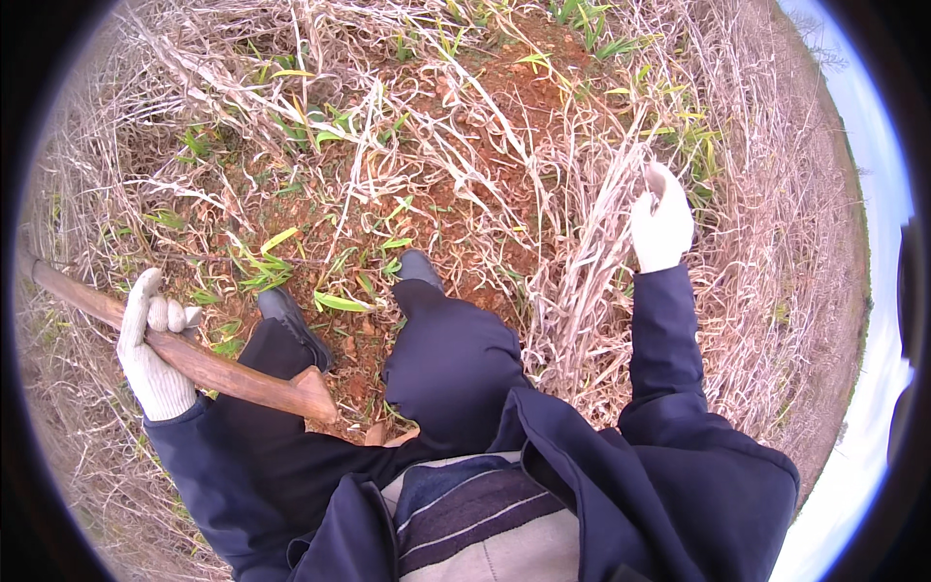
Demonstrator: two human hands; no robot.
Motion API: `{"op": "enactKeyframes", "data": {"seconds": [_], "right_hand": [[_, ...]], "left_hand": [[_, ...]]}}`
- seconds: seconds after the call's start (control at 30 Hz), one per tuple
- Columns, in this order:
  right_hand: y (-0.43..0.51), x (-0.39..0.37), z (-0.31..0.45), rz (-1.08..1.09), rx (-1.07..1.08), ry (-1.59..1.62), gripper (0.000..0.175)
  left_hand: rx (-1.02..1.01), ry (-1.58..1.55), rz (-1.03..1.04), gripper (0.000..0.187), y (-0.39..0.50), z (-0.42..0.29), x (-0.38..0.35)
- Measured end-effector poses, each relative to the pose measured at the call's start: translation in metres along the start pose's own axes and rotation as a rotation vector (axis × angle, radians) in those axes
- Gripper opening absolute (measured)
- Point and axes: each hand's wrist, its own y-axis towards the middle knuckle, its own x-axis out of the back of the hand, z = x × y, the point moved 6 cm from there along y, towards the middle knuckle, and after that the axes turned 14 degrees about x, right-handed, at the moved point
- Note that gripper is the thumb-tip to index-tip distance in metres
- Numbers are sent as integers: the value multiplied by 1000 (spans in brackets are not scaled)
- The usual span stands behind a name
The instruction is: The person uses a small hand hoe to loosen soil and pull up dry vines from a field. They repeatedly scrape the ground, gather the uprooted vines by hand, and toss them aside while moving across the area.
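Observation:
My left hand (158,338), in a white knit glove, is closed around a curved wooden tool handle (225,375), like an axe handle. The handle slants from the far left rim down to its flared end above my thigh; the tool's head cannot be made out. On the right, my right hand (660,218), gloved too, is at a clump of dry grass stalks (596,225). Its thumb and fingers are curled towards each other by the upper stalks; whether they grip any is unclear.
My dark shoes (291,324) stand on reddish soil (473,193) strewn with dry stalks and green leaf blades (340,302). Dense dry grass (778,240) stands on the right, with sky beyond. More dry grass lies at the upper left.

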Motion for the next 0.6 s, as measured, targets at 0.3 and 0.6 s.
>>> {"op": "enactKeyframes", "data": {"seconds": [0.3, 0.6], "right_hand": [[58, -298, 43, 711, -167, 30, 98], [-65, -424, 156, 804, -411, 595, 60]], "left_hand": [[47, 50, -71, 31, 0, 6, 1], [74, 82, -119, 31, 9, 12, -9]]}}
